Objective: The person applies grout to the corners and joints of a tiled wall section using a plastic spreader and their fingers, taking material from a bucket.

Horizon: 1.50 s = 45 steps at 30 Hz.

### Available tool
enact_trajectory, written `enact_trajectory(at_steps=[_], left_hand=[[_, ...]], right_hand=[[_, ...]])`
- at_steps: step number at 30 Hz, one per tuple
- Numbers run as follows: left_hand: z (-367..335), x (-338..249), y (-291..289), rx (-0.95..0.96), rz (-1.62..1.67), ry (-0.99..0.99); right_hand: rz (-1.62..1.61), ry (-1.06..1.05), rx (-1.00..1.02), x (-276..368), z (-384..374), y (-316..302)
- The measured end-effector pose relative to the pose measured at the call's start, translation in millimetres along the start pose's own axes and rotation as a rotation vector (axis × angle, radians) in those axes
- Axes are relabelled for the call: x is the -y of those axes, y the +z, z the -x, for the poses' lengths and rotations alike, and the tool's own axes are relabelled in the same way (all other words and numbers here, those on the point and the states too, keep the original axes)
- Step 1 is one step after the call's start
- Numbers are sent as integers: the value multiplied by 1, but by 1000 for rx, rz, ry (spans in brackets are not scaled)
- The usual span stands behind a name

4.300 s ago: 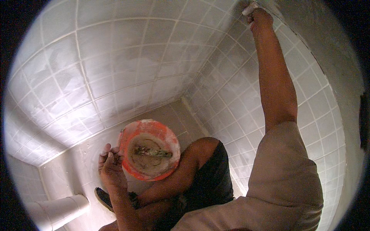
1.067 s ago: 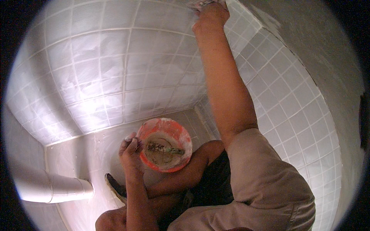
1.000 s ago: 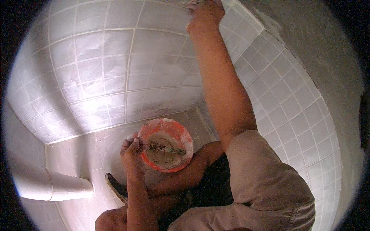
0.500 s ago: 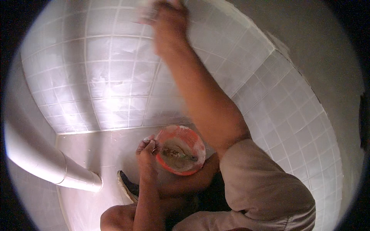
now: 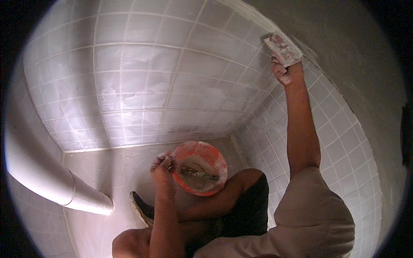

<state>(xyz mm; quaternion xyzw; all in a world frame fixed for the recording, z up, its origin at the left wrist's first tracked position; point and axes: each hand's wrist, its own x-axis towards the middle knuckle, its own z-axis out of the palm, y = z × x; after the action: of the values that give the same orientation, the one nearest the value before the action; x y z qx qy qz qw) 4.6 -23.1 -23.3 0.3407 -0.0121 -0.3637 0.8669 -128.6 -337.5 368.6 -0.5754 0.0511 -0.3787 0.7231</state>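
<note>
My right hand is raised at the upper right, closed on a flat, rectangular red-and-white spreader smeared with pale paste. The spreader is against the tiled wall near its top edge, by the corner; its working edge is partly hidden. Low in the middle, my left hand has its fingers closed at the left rim of a round red bucket. Greyish-brown paste lies inside the bucket, with a darker, stick-like strip across it. The bucket's outside is mostly hidden.
A thick white pipe runs down to the floor on the left. Another tiled wall rises on the right, with bare grey plaster above the tiles. My bent legs and a dark shoe are close to the bucket.
My right hand has swung from the upper middle across to the right with the spreader, toward the wall corner. My left hand stays at the bucket's rim.
</note>
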Motion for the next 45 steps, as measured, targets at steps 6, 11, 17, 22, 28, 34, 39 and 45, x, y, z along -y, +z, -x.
enact_trajectory(at_steps=[6, 11, 17, 22, 28, 34, 39, 45], left_hand=[[7, -5, 8, -43, -33, 5], [7, -1, 9, -8, -4, -6], [-7, 9, 12, -18, -104, 18], [5, -11, 18, -55, -160, 29], [-12, 3, 37, -154, -586, 126], [-13, 6, 17, -191, -789, 68], [-21, 20, 11, -72, -831, 97], [-19, 11, 24, -91, -936, 17]], right_hand=[[-134, 18, -19, 21, -30, -24], [-205, 156, 126, 22, -46, -37], [-112, 120, 81, 30, -52, -38], [-93, 285, 369, -2, -49, -11], [892, 691, 339, -119, 70, 4], [1498, 445, 612, -227, 115, -85], [1624, 267, 706, -253, 129, -149], [1715, 377, 361, -197, 172, -182]])
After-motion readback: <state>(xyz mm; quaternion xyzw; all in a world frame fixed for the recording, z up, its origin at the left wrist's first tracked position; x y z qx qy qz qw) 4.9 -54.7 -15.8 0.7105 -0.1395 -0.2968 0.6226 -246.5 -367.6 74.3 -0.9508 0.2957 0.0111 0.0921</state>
